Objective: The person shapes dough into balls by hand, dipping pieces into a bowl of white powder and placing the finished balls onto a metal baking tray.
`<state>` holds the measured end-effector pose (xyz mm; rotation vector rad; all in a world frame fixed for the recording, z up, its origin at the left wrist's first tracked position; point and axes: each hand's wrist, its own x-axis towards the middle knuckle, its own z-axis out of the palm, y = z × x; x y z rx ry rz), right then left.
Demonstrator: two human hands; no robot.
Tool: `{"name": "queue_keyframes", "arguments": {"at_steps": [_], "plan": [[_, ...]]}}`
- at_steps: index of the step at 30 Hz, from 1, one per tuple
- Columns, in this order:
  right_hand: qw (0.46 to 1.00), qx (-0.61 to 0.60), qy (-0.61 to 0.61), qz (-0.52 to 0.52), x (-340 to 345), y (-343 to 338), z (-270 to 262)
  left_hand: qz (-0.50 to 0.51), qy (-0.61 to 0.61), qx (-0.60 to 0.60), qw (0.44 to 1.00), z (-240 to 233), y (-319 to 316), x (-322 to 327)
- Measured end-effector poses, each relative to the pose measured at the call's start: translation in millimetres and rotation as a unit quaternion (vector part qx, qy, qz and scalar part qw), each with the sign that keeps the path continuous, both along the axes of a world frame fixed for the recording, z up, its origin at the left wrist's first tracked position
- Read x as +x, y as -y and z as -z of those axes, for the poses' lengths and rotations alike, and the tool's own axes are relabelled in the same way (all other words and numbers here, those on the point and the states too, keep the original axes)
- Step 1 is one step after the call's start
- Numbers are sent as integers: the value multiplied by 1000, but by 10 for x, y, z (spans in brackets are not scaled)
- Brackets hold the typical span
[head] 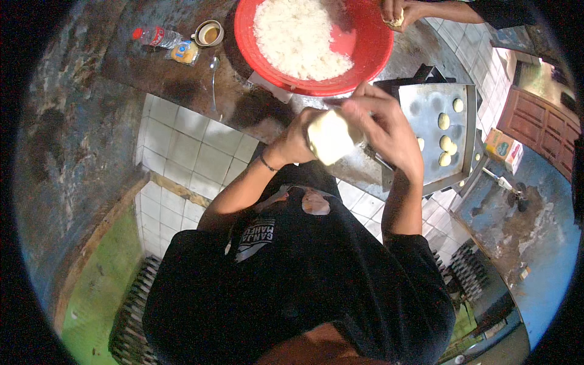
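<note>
My left hand is closed around a pale yellow lump of dough, held up in front of my chest and brightly lit. Close to the dough on its other side is my right hand, its fingers bent and slightly blurred; whether they touch the lump I cannot tell. Beyond both hands stands a large red plastic basin with a white, crumbly mass in it. A metal baking tray lies to the right, bearing several small round dough balls.
At the basin's far right, another person's hands hold a small piece of dough. A plastic bottle, a cup, a wrapped bun and a spoon lie on the left worktop. A carton stands right of the tray.
</note>
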<state>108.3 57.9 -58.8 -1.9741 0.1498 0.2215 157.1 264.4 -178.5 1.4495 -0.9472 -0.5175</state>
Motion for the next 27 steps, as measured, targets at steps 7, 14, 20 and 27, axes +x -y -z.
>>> {"name": "queue_keyframes", "arguments": {"at_steps": [7, 14, 20, 27], "plan": [[935, -353, -40, -15, 820, 759, 1976, -75, -380, 76, 919, 104, -438, 264], [899, -402, -119, -128, 1180, 970, 2729, -161, -434, 4, 886, 341, -909, 732], [979, -141, -148, -13, 1137, 1089, 2556, -160, -380, 88, 907, 261, -935, 922], [931, 320, -123, 129, 897, 437, 1200, -110, -292, 82, 947, 226, -363, 994]]}}
